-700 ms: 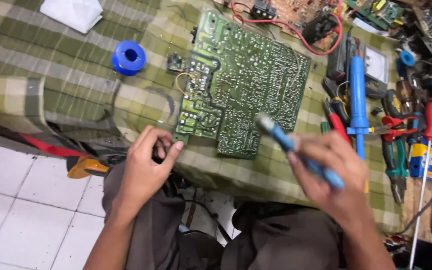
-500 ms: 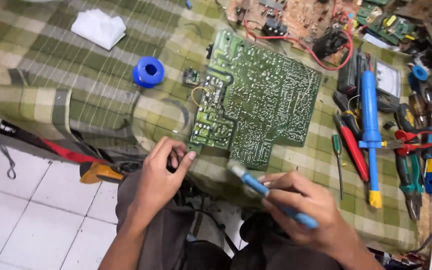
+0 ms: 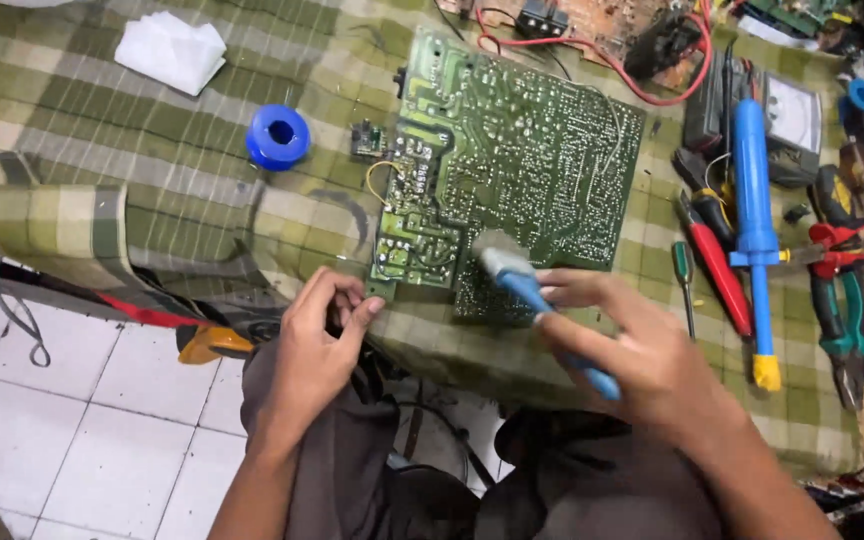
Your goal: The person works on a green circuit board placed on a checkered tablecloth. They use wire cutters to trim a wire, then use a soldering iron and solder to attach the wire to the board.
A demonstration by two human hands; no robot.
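Observation:
A large green circuit board (image 3: 522, 170) lies solder side up on a green plaid cloth (image 3: 132, 140). My right hand (image 3: 642, 350) grips a blue-handled brush (image 3: 527, 285); its pale bristle head rests at the board's near edge. My left hand (image 3: 317, 345) sits at the board's near left corner with the fingers curled against the cloth edge; whether it pinches anything is unclear. A small module (image 3: 367, 140) with a yellow wire sits at the board's left side.
A blue solder spool (image 3: 278, 136) and a white folded cloth (image 3: 170, 50) lie to the left. On the right are a blue desoldering pump (image 3: 754, 220), red-handled screwdrivers (image 3: 717, 262), pliers (image 3: 847, 300), a meter (image 3: 792, 125) and another board with red wires (image 3: 632, 35). White floor tiles (image 3: 102, 430) show at lower left.
My right hand has moved the brush down and left, from mid-air to the board's near edge. The view has shifted nearer. My left hand stays at the board's corner.

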